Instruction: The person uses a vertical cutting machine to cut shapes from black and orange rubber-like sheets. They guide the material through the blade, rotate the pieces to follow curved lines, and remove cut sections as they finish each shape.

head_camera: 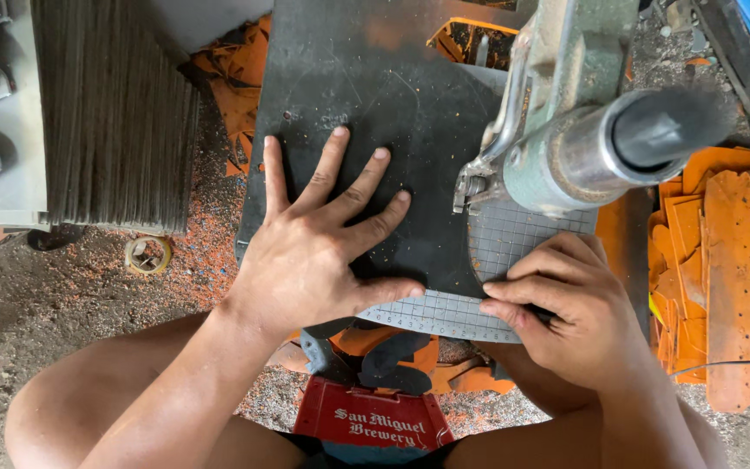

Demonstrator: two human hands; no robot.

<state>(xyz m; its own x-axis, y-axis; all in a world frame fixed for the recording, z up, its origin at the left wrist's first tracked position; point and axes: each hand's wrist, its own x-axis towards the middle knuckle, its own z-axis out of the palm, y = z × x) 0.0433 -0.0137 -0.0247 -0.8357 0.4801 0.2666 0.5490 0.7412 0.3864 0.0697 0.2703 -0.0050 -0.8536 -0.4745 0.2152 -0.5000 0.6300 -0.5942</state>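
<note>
On dark sheet (366,95) — hands (edge-close)

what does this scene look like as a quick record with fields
left hand: flat, fingers spread on the dark sheet
right hand: pressing the sheet's near edge on the gridded table
machine: grey-green saw arm over the sheet's right side
right of machine: stack of orange cut pieces
left: stack of dark sheets
ground: orange scraps
</note>
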